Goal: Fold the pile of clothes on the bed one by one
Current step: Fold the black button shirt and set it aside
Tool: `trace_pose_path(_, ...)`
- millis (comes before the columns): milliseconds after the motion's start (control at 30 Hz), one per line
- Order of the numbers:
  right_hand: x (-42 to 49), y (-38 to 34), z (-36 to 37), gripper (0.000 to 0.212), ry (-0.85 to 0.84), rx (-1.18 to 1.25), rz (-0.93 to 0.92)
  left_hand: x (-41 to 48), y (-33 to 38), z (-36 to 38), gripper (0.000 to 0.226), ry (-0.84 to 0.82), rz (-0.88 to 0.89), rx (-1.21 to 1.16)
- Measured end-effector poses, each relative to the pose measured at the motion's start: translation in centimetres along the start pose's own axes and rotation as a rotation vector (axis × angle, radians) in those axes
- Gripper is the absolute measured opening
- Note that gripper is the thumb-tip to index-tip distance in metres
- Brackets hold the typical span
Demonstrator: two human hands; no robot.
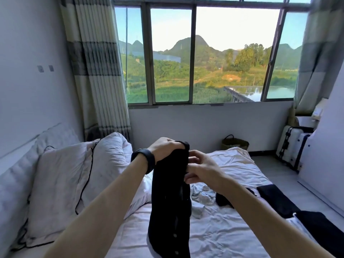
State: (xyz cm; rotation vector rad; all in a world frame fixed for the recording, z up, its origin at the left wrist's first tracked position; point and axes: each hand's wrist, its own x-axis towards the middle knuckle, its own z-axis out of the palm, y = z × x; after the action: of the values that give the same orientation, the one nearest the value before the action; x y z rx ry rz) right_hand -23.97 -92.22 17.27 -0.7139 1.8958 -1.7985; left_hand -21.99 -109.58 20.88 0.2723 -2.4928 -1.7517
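Over the bed (214,229), left grip (165,148) and right grip (201,170) clutch a black garment (170,202); folded pieces (275,200) look done, crumpled clothes (202,197) wait.

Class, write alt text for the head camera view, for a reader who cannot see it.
A person's left hand grips the top of a black garment held up over a white bed while the right hand pinches its edge. Other dark clothes lie on the bed to the right; a large window shows green hills.
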Motion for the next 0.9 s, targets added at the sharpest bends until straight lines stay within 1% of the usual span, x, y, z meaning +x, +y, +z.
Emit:
trace_pose_path(67, 0.4, -0.4, 0.4, 0.018, -0.02, -0.038, -0.073, 0.3, 1.2, 0.0, 0.024, -0.041, 0.028, 0.096)
trace_pose_path(100, 0.7, -0.6, 0.4, 0.02, 0.014, -0.079, -0.103, 0.4, 1.6, -0.2, 0.019, -0.044, 0.05, 0.141)
trace_pose_path(167, 1.5, -0.9, -0.2, 0.021, 0.166, -0.215, -0.144, 0.5, 2.0, -1.0, 0.024, -0.058, 0.094, 0.196)
trace_pose_path(233, 2.2, -1.6, -1.8, 0.016, 0.3, -0.354, -0.163, 0.3, 1.5, -2.5, 0.028, -0.08, 0.119, 0.256)
trace_pose_path(300, 2.3, -2.7, -3.8, 0.012, 0.397, -0.392, -0.141, 0.4, -0.1, -4.9, 0.028, 0.001, 0.122, 0.332)
trace_pose_path(367, 2.4, -3.4, -5.7, 0.025, 0.45, -0.429, -0.094, 0.7, -2.2, -7.1, 0.025, 0.164, 0.11, 0.433)
trace_pose_path(433, 2.9, -3.5, -6.5, 0.036, 0.455, -0.457, -0.085, 1.1, -4.3, -7.9, 0.023, 0.31, 0.098, 0.528)
trace_pose_path(467, 3.2, -3.4, -6.5, 0.038, 0.458, -0.469, -0.083, 1.1, -5.1, -7.3, 0.024, 0.365, 0.091, 0.527)
trace_pose_path(500, 3.5, -3.3, -6.3, 0.04, 0.461, -0.471, -0.079, 1.0, -5.9, -6.0, 0.025, 0.404, 0.095, 0.479)
trace_pose_path(567, 4.1, -2.7, -5.7, 0.038, 0.434, -0.418, -0.081, 0.2, -7.4, -2.0, 0.031, 0.441, 0.155, 0.287)
trace_pose_path(633, 4.4, -2.2, -5.2, 0.036, 0.399, -0.385, -0.092, -0.9, -8.7, 2.7, 0.046, 0.435, 0.213, 0.118)
trace_pose_path(700, 4.0, -2.1, -4.8, 0.036, 0.384, -0.367, -0.1, -1.3, -10.3, 6.9, 0.057, 0.362, 0.217, 0.057)
trace_pose_path(733, 3.6, -2.2, -4.6, 0.035, 0.388, -0.355, -0.101, -1.2, -11.2, 8.5, 0.056, 0.302, 0.184, 0.076)
trace_pose_path(800, 2.7, -2.3, -4.7, 0.034, 0.405, -0.353, -0.097, -0.4, -12.8, 11.1, 0.041, 0.222, 0.106, 0.182)
trace_pose_path(867, 2.0, -2.1, -5.4, 0.033, 0.419, -0.296, -0.123, 0.3, -14.4, 12.7, 0.025, 0.249, 0.067, 0.296)
trace_pose_path(900, 1.8, -1.7, -6.2, 0.032, 0.437, -0.267, -0.14, 0.4, -15.2, 13.0, 0.018, 0.267, 0.046, 0.303)
